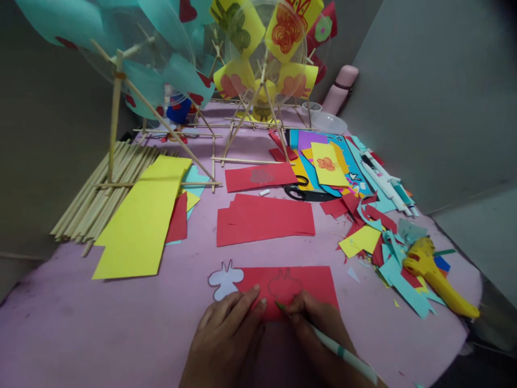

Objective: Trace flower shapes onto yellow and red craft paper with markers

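Note:
A red paper strip (317, 285) lies flat at the near middle, with a butterfly outline (285, 284) drawn on it. My left hand (232, 328) rests on the strip's left part, its fingers stretched out. Just beyond those fingers, a white butterfly cutout (226, 281) overlaps the strip's left edge. My right hand (319, 328) grips a white marker (343, 353), whose green tip touches or hovers over the paper below the outline. A stack of red paper (266, 220) lies farther back, with another red strip (260, 178) behind it.
Yellow paper (141, 215) and wooden sticks (95, 199) lie left. Stick-framed wheels (262, 54) stand at the back. Scissors (297, 188) and a white piece (264, 192) are mid-table. Paper scraps (363, 240), markers (385, 183) and a yellow glue gun (438, 275) are right.

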Available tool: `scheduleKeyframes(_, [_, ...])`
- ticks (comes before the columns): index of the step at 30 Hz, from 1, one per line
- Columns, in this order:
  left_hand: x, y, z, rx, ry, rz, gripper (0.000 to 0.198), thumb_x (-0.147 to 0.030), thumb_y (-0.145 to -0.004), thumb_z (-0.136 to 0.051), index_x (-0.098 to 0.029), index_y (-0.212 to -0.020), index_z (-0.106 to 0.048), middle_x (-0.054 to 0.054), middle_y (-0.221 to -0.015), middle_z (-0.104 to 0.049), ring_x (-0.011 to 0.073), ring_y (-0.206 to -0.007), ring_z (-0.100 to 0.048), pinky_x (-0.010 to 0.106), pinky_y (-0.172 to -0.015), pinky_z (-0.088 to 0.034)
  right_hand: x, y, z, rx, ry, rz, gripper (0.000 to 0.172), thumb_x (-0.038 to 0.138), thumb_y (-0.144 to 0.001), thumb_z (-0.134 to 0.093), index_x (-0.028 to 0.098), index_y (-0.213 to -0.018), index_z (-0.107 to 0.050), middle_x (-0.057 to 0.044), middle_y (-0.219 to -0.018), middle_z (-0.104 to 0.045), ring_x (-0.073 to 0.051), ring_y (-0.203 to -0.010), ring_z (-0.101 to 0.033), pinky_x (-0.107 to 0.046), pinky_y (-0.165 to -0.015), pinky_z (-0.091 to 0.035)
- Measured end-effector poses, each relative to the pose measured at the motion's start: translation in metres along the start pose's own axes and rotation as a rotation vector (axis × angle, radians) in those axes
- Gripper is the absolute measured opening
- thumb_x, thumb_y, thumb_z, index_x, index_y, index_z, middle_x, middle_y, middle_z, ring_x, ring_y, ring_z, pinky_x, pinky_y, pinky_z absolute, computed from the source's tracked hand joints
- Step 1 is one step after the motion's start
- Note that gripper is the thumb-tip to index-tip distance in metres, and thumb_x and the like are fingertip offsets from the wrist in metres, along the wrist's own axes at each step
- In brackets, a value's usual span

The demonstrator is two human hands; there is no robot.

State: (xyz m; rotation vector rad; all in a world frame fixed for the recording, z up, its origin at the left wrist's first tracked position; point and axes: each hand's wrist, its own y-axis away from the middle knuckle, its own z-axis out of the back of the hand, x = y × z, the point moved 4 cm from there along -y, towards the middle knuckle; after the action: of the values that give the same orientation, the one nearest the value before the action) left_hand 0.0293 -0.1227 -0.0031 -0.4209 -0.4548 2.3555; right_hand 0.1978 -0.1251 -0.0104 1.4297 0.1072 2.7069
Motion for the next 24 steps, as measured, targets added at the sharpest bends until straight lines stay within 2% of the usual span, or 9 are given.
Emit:
scheduleKeyframes(10, [0.000,-0.003,0.001,0.000,0.019,0.014,0.026,-0.019,-0.094,-0.041,-0.020,-0.112,-0.060,0.001,-0.116,-0.066,0.0206,-0.095,-0.058,0.034,-0.077,-0.047,0.013,-0.002,0.008,0.107,0.030,-0.005,0.019,0.023,-0.078,-0.038,0.021,-0.064,-0.051,0.000,-0.053,-0.059,-0.015,-0.047,-0.056,-0.021,-0.045,-0.038])
scheduleKeyframes(19, [0.001,-0.001,-0.001,0.024,0.005,0.017,0.026,-0.019,-0.094,-0.042,-0.020,-0.113,-0.060,0.002,-0.117,-0.066,0.0210,-0.097,-0.058,0.034,-0.078,-0.048,0.003,0.001,0.001,0.018,0.000,0.031,0.017,0.022,-0.075,-0.039,0.022,-0.062,-0.050,0.004,-0.048,-0.054,-0.012,-0.042,-0.049,-0.020,-0.042,-0.032])
scheduleKeyframes(24, [0.000,-0.003,0.001,-0.007,0.004,0.011,0.026,-0.019,-0.094,-0.042,-0.020,-0.111,-0.061,0.002,-0.116,-0.067,0.0206,-0.094,-0.059,0.033,-0.077,-0.048,0.008,0.001,0.005,0.059,-0.016,0.027,0.016,0.021,-0.073,-0.038,0.022,-0.062,-0.050,0.003,-0.048,-0.054,-0.012,-0.042,-0.048,-0.020,-0.041,-0.031])
